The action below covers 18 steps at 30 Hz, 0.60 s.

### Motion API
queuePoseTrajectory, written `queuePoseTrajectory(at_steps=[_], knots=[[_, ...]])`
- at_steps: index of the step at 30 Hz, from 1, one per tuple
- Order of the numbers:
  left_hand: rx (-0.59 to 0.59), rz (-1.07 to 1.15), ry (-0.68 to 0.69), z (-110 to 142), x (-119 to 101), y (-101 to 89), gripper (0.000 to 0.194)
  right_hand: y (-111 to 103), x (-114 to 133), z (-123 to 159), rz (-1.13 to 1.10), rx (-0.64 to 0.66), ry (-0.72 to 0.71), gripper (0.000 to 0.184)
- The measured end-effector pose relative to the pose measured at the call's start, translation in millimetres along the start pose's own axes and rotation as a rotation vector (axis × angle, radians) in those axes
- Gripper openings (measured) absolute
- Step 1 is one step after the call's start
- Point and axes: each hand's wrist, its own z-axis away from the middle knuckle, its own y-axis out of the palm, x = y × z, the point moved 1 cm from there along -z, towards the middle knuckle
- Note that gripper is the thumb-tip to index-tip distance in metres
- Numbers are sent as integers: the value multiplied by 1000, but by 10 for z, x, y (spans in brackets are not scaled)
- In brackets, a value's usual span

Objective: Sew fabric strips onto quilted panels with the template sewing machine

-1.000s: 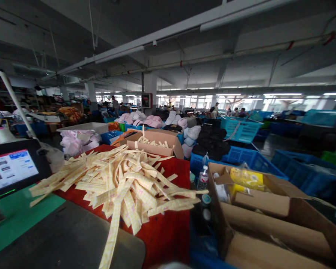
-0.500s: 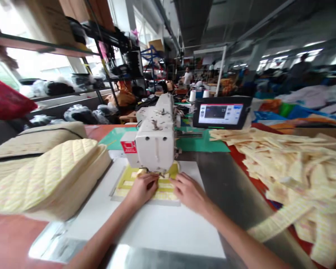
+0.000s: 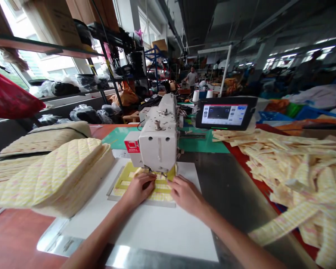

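A white sewing machine (image 3: 156, 144) stands on a white work plate (image 3: 156, 228). Under its head lies a yellow template (image 3: 122, 180) with a pale checked fabric strip (image 3: 161, 185) in it. My left hand (image 3: 138, 189) rests on the template just left of the needle, its fingers bent and pressed down on the strip. My right hand (image 3: 184, 194) lies on the template's right end, fingers stretched toward the needle and flat on the piece. The machine head hides the needle itself.
A stack of quilted yellow panels (image 3: 58, 172) sits at the left. A big pile of checked strips (image 3: 296, 168) covers the red table at the right. A touchscreen (image 3: 225, 114) and thread cones (image 3: 195, 96) stand behind the machine. A person (image 3: 192, 78) works far back.
A second ago my view faced the strip pile and cardboard boxes at the right; it has swung left to the sewing machine. In the last half second both hands stayed at the needle.
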Motion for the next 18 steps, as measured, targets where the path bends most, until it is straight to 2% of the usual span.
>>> queuePoseTrajectory(at_steps=[5, 14, 18], knots=[[8, 25, -18, 67, -84, 27, 22, -44, 49, 98, -2, 1, -2, 34], [16, 31, -5, 39, -196, 175, 23, -121, -73, 201, 19, 3, 4, 35], [9, -28, 19, 41, -212, 190, 24, -125, -73, 217, 22, -21, -3, 28]])
